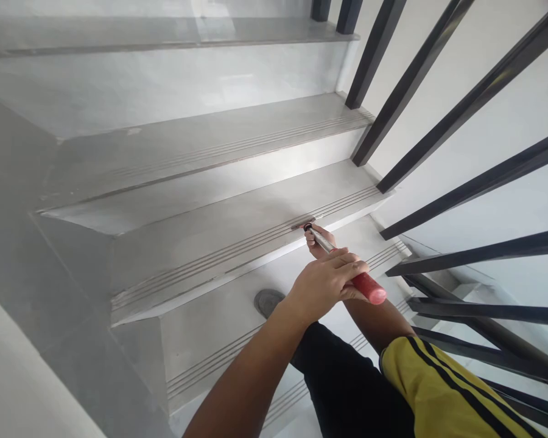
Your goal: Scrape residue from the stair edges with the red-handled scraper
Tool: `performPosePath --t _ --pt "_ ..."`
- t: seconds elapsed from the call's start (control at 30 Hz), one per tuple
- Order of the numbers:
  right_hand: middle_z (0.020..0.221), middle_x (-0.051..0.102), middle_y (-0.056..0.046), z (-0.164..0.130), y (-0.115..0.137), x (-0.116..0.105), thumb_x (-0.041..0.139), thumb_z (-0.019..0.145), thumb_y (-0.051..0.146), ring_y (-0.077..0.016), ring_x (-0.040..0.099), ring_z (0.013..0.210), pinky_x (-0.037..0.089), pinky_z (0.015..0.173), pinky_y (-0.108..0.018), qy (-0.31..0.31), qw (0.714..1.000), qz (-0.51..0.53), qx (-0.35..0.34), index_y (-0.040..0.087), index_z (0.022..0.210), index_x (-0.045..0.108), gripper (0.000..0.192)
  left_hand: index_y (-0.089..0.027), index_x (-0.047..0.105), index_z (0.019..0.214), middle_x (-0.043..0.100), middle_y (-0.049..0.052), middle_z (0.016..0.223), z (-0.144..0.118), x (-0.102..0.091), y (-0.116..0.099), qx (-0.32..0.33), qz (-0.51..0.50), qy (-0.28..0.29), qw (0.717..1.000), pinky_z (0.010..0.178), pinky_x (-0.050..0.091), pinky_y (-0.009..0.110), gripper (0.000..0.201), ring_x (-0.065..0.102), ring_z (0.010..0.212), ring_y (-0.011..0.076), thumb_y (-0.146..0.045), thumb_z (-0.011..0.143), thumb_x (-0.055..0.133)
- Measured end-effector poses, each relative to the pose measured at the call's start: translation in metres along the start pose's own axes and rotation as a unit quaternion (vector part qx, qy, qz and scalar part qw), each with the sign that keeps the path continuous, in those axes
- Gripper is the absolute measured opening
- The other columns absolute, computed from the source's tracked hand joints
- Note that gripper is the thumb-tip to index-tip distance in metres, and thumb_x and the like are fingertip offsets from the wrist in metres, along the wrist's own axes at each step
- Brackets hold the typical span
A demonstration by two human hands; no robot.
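Scraper, metal shaft and red handle, angled across grey stair tread, tip at grooved nosing; left hand wraps closed around handle; right hand grips shaft near tip, fingers curled shut; black railing bars alongside; shoe on lower step.

The stair treads are rising away from the person, each one lying behind and above the one before. The railing bars are standing along the right side of the steps. The tool is lying across the lower tread, its tip resting at the nosing of the tread above (near that tread's right end). The left hand is gripping the handle; the right hand is sitting further along the shaft, nearer the tip. A foot is resting on the lower tread, left of the hands.
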State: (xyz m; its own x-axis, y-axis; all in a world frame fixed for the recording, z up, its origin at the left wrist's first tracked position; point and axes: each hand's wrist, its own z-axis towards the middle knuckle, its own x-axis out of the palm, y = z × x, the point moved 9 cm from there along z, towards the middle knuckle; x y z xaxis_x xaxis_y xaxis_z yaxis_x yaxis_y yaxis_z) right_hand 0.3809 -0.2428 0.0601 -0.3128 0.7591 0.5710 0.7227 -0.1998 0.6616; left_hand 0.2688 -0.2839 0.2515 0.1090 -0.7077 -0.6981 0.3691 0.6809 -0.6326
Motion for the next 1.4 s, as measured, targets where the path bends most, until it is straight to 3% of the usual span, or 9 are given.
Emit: performPosePath --t 0.17,0.3,0.53,0.73,0.83,0.97,1.13,1.27,1.4 --pt "0.054 0.043 0.003 -0.007 -0.013 0.003 0.050 0.083 0.021 -0.0042 0.037 0.041 0.032 0.034 -0.013 0.027 0.996 0.078 0.036 0.014 0.080 0.053 0.008 -0.020 0.054 0.107 0.061 0.004 0.111 -0.008 0.006 -0.009 0.021 0.021 -0.023 0.999 0.096 0.045 0.032 0.029 0.049 0.117 0.0195 -0.039 0.086 0.048" --pt "0.058 0.050 0.002 -0.019 -0.036 0.015 0.054 0.079 0.024 -0.0053 0.040 0.041 0.029 0.033 -0.015 0.067 0.992 0.024 0.109 0.015 0.083 0.055 0.010 -0.019 0.055 0.106 0.063 0.005 0.107 -0.025 -0.001 -0.026 0.025 0.031 -0.101 0.994 0.101 0.043 0.038 0.025 0.054 0.111 0.0205 -0.033 0.085 0.053" --pt "0.060 0.054 0.000 -0.031 -0.022 0.021 0.056 0.075 0.034 -0.0084 0.045 0.045 0.034 0.038 -0.020 0.008 0.999 -0.036 0.032 0.016 0.085 0.055 0.021 -0.018 0.055 0.102 0.062 0.007 0.106 -0.057 -0.042 -0.031 -0.022 -0.053 -0.273 0.960 0.094 0.050 0.039 0.026 0.056 0.109 0.0225 -0.019 0.077 0.063" --pt "0.064 0.054 0.005 -0.042 -0.018 0.032 0.065 0.068 0.033 -0.0075 0.048 0.048 0.038 0.042 -0.019 -0.013 0.987 -0.142 -0.072 0.023 0.107 0.050 0.043 -0.020 0.047 0.096 0.060 0.005 0.094 -0.130 -0.054 -0.020 -0.110 -0.085 -0.411 0.901 0.089 0.052 0.041 0.033 0.060 0.100 0.0205 -0.016 0.071 0.068" --pt "0.057 0.048 0.008 -0.031 -0.048 0.064 0.067 0.067 0.035 -0.0070 0.043 0.040 0.037 0.037 -0.019 0.030 0.964 -0.256 -0.065 0.025 0.114 0.047 0.052 -0.020 0.045 0.102 0.059 0.007 0.101 -0.185 -0.053 -0.011 -0.206 -0.071 -0.436 0.873 0.092 0.050 0.044 0.031 0.057 0.107 0.0216 -0.011 0.076 0.060" --pt "0.049 0.047 0.009 -0.040 -0.121 0.125 0.069 0.064 0.033 -0.0089 0.042 0.034 0.033 0.031 -0.020 0.146 0.899 -0.413 0.014 0.023 0.120 0.047 0.061 -0.018 0.044 0.116 0.054 0.014 0.120 -0.239 -0.048 -0.029 -0.241 -0.033 -0.380 0.892 0.097 0.044 0.053 0.044 0.045 0.122 0.0293 -0.011 0.075 0.059" --pt "0.050 0.052 0.008 -0.077 -0.179 0.169 0.065 0.071 0.023 -0.0070 0.042 0.035 0.035 0.037 -0.020 0.253 0.826 -0.503 0.029 0.026 0.121 0.052 0.052 -0.019 0.053 0.094 0.055 0.010 0.117 -0.284 -0.041 -0.055 -0.292 0.001 -0.380 0.878 0.097 0.044 0.055 0.025 0.044 0.123 0.0307 -0.003 0.074 0.057" --pt "0.056 0.056 0.007 -0.088 -0.193 0.159 0.063 0.074 0.030 -0.0097 0.050 0.042 0.042 0.041 -0.021 0.229 0.861 -0.452 0.047 0.025 0.121 0.043 0.051 -0.019 0.051 0.088 0.055 0.008 0.112 -0.308 -0.034 -0.065 -0.311 -0.008 -0.462 0.830 0.096 0.044 0.057 0.016 0.044 0.123 0.0302 -0.007 0.078 0.054" --pt "0.066 0.060 0.001 -0.099 -0.221 0.128 0.065 0.071 0.030 -0.0139 0.058 0.050 0.049 0.046 -0.028 0.165 0.910 -0.319 0.208 0.019 0.102 0.043 0.040 -0.019 0.051 0.088 0.057 0.010 0.113 -0.303 -0.003 -0.069 -0.292 -0.017 -0.398 0.870 0.099 0.041 0.054 0.017 0.040 0.126 0.0295 -0.007 0.078 0.057"
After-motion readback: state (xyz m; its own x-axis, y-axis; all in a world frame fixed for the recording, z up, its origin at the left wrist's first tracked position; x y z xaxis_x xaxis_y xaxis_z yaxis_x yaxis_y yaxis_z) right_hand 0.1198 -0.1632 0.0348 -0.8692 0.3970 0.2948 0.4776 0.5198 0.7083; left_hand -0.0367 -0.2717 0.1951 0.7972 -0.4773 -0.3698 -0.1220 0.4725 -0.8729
